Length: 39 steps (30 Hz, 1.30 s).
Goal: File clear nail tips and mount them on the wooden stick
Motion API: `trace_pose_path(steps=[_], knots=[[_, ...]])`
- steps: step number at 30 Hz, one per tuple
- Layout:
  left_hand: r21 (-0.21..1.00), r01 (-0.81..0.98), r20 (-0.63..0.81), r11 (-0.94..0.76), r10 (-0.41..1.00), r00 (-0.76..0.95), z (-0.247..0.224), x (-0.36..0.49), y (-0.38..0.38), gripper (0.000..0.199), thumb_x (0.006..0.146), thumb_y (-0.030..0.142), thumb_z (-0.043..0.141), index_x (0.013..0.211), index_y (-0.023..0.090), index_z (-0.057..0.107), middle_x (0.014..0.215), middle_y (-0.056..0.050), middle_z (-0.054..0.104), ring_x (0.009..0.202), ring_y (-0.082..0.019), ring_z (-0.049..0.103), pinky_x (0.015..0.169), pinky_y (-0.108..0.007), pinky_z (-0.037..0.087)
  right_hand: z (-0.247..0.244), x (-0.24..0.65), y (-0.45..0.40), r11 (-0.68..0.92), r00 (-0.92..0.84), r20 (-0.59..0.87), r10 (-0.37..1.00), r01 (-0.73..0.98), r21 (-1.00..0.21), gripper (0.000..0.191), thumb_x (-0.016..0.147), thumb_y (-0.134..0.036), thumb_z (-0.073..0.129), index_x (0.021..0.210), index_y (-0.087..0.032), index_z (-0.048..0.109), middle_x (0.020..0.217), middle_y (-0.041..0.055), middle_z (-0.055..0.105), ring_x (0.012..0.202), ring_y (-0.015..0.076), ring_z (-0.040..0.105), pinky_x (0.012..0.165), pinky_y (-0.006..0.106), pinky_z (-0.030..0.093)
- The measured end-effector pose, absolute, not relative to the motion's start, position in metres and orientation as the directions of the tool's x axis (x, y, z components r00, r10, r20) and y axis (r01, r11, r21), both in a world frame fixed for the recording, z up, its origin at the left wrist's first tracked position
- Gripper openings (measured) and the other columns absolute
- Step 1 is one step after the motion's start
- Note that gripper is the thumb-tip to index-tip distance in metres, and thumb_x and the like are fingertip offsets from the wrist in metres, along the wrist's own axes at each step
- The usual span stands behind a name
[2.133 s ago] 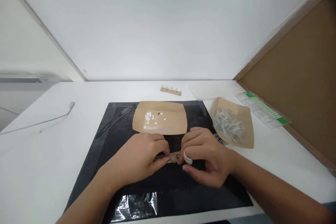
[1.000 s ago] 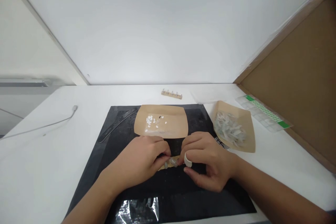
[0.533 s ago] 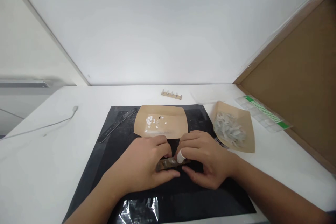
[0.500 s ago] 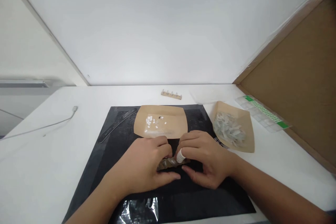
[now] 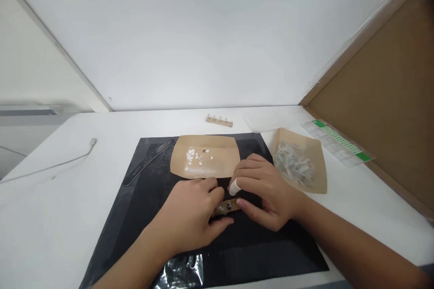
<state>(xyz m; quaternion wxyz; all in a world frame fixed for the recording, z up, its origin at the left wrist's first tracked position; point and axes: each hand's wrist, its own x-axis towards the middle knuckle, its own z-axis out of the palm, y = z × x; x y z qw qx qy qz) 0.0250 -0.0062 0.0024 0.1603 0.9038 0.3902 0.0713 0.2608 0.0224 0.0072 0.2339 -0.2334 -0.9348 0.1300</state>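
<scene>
A short tan strip (image 5: 233, 205) with small metal and clear pieces along it lies at the middle of the black mat (image 5: 264, 253). My left hand (image 5: 195, 212) is closed over the strip's left part, fingers curled behind it and thumb in front, hiding that end. At the strip's right end, my right hand (image 5: 262, 189) has its thumb tip against it and its fingers curled just behind. A white ribbed finger cover (image 5: 234, 187) is on my right index finger. One metal piece shows uncovered between the hands.
Behind my hands, a brown paper tray (image 5: 220, 162) holds small white pieces. To the right, another paper tray (image 5: 320, 180) holds translucent strips, near a clear compartment box (image 5: 342, 144). A similar studded strip (image 5: 219, 121) lies at the back. Tweezers (image 5: 149, 162) and a cable (image 5: 68, 161) are left.
My right hand has lifted slightly, its covered index finger moving up off the strip while the thumb came up to the strip's right end. More of the strip shows. The view shifted slightly.
</scene>
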Motion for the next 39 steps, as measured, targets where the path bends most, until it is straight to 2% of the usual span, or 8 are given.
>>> trace_pose_path(steps=[6, 12, 28, 39], knots=[[0.354, 0.683, 0.017, -0.639, 0.735, 0.678, 0.0007, 0.0256, -0.007, 0.025, 0.092, 0.046, 0.063, 0.089, 0.021, 0.063, 0.092, -0.005, 0.067, 0.075, -0.024, 0.064, 0.06, -0.035, 0.046, 0.0043, 0.2603, 0.0219, 0.858, -0.782, 0.381, 0.494, 0.368, -0.359, 0.01, 0.084, -0.031, 0.058, 0.088, -0.022, 0.059, 0.076, 0.0023, 0.063, 0.077, 0.0212, 0.059, 0.076, 0.037, 0.035], [0.38, 0.667, 0.033, -0.641, 0.73, 0.683, 0.0012, 0.025, -0.0069, 0.018, 0.092, 0.038, 0.063, 0.088, 0.021, 0.063, 0.089, -0.004, 0.067, 0.076, -0.021, 0.063, 0.062, -0.032, 0.044, 0.0031, 0.2606, 0.0224, 0.863, -0.787, 0.378, 0.488, 0.369, -0.345, 0.009, 0.084, -0.031, 0.058, 0.086, -0.022, 0.057, 0.075, 0.0018, 0.062, 0.076, 0.0208, 0.059, 0.075, 0.036, 0.035], [0.427, 0.656, 0.035, -0.622, 0.737, 0.675, 0.0032, 0.0206, -0.0077, 0.014, 0.091, 0.037, 0.063, 0.091, 0.023, 0.065, 0.089, -0.001, 0.068, 0.077, -0.021, 0.065, 0.064, -0.033, 0.041, -0.0003, 0.2619, 0.0228, 0.858, -0.794, 0.363, 0.488, 0.357, -0.37, 0.008, 0.085, -0.029, 0.058, 0.084, -0.021, 0.059, 0.075, 0.0021, 0.062, 0.076, 0.0202, 0.059, 0.073, 0.036, 0.035], [0.376, 0.689, 0.013, -0.619, 0.747, 0.665, 0.0008, 0.0225, -0.0064, 0.02, 0.091, 0.043, 0.068, 0.091, 0.023, 0.066, 0.089, -0.001, 0.069, 0.078, -0.023, 0.066, 0.063, -0.034, 0.042, -0.0023, 0.2635, 0.0231, 0.866, -0.814, 0.351, 0.464, 0.332, -0.375, 0.007, 0.087, -0.028, 0.057, 0.083, -0.021, 0.057, 0.078, 0.0024, 0.064, 0.079, 0.0193, 0.06, 0.073, 0.035, 0.037]])
